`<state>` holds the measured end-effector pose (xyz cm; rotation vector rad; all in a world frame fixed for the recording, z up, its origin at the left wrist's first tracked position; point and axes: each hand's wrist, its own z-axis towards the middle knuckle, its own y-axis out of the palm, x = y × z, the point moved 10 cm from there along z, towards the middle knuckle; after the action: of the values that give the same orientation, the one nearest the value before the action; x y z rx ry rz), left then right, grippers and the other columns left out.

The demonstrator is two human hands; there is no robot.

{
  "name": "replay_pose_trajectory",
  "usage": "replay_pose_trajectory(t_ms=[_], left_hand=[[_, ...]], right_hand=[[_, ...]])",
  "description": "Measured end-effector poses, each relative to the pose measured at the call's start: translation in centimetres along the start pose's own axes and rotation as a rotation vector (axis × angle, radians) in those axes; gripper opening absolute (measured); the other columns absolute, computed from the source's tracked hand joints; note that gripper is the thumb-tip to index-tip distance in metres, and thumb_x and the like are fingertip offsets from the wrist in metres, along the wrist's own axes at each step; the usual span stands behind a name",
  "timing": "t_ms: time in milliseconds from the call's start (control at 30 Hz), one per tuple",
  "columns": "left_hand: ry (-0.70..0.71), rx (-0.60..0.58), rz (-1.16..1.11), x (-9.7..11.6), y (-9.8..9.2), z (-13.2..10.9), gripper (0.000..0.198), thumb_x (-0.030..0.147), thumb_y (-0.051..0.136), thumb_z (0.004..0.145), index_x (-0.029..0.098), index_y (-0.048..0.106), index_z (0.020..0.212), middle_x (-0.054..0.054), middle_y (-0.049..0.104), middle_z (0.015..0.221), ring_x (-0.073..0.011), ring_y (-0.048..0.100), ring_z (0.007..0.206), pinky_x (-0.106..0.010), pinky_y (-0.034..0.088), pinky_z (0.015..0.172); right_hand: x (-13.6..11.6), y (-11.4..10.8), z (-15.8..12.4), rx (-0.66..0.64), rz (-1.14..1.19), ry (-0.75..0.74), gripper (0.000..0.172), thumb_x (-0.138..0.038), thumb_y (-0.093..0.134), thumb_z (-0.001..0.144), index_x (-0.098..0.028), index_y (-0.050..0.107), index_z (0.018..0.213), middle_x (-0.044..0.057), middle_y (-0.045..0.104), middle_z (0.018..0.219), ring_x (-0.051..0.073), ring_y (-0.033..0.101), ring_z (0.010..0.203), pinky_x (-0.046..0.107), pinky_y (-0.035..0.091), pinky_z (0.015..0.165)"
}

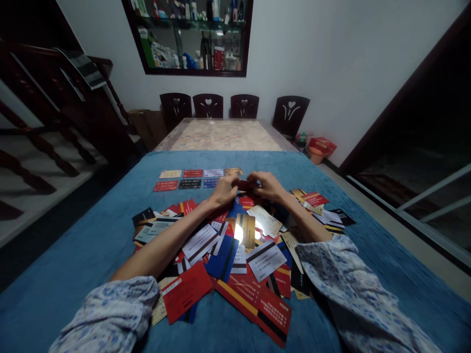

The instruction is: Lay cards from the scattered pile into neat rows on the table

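Between my left hand (223,191) and my right hand (269,185) is a dark reddish card (247,185), gripped at its two ends above the far edge of a loose heap. My fingers are bent around it and hide part of its face. The heap holds many plastic cards, among them a red card (187,292), a blue card (222,259), a gold card (246,230) and a white card (265,260). Beyond my left hand, several cards lie in two neat rows, including a black card (190,184) and a cream card (170,174).
A blue cloth (91,245) covers the near part of the long table; its far end shows a bare marbled top (230,133). Some cards (314,199) spread to the right of my right forearm. Dark chairs (208,105) stand behind the table, below a glass-shelved wall cabinet (195,73).
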<state>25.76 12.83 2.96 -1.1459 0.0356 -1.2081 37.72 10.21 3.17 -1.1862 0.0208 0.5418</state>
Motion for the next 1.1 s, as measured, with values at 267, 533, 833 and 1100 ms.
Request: replay_pose_trajectory(t_ms=[267,533,833,1100], left_hand=[[-0.032,-0.039,0.067,-0.7,0.2,-0.5,0.02,0.009,0.052,0.078,0.014,0.07,0.084,-0.005,0.071,0.08,-0.0179,0.063,0.076,-0.027,0.048,0.075],[-0.08,-0.011,0.041,-0.9,0.0,-0.8,0.033,0.009,0.053,0.081,0.015,0.069,0.109,-0.007,0.074,0.089,-0.02,0.067,0.08,-0.029,0.051,0.082],[-0.109,0.018,0.006,-0.8,-0.7,-1.0,0.039,0.005,0.051,0.079,0.018,0.066,0.113,-0.002,0.07,0.078,-0.0179,0.065,0.071,-0.026,0.049,0.077],[-0.186,0.044,0.034,-1.5,-1.3,-1.1,0.032,0.007,0.051,0.08,0.018,0.066,0.106,-0.002,0.069,0.074,-0.0182,0.065,0.069,-0.027,0.048,0.075]], right_hand=[[1.0,0.9,-0.2,-0.07,-0.097,0.051,0.032,-0.016,0.055,0.08,-0.019,0.071,0.108,0.009,0.073,0.095,0.022,0.063,0.084,0.028,0.043,0.074],[0.8,0.6,-0.1,-0.015,-0.047,0.058,0.032,-0.017,0.048,0.089,-0.02,0.061,0.119,0.009,0.073,0.102,0.021,0.063,0.088,0.028,0.043,0.076],[-0.5,1.1,0.0,-0.054,-0.027,-0.057,0.038,-0.016,0.053,0.08,-0.017,0.059,0.117,0.01,0.07,0.1,0.021,0.062,0.084,0.028,0.043,0.073],[-0.8,1.6,-0.2,-0.137,-0.144,0.005,0.054,-0.032,0.066,0.081,-0.018,0.054,0.131,0.014,0.066,0.117,0.029,0.06,0.104,0.036,0.042,0.083]])
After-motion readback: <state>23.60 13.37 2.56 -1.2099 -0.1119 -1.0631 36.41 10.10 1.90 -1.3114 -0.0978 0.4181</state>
